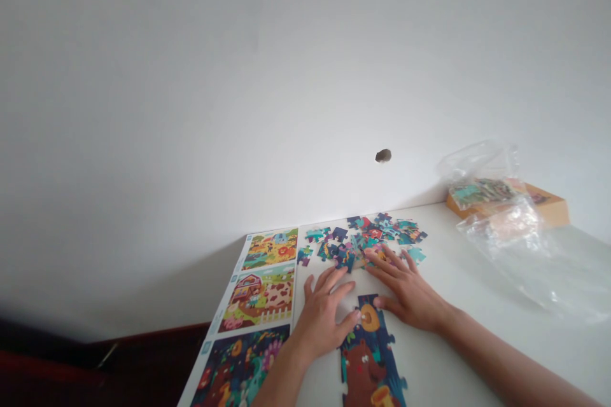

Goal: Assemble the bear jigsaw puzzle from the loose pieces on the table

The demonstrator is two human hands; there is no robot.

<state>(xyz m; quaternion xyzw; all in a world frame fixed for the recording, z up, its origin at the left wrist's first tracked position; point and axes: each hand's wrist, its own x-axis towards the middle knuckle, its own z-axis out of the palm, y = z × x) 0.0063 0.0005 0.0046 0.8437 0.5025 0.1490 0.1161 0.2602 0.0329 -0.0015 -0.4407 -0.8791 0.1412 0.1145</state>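
One puzzle strip (365,365) showing a bear lies on the white table (461,276), its top end between our left hand (322,315) and right hand (411,296). Our left fingers are spread, gripping nothing, thumb by the strip's left edge. Our right fingers, also spread and empty, reach over loose pieces (338,235), thumb by the strip's right. Leftward lies a picture sheet (260,299); rightward, plastic bags (518,226) and a box (554,211).

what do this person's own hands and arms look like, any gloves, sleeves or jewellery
Both the left hand and the right hand are bare, with no gloves, and no ring, watch or bracelet shows. The left forearm and right forearm are bare too, with no sleeve visible before the picture's edge cuts them off. No cables or markings can be made out.
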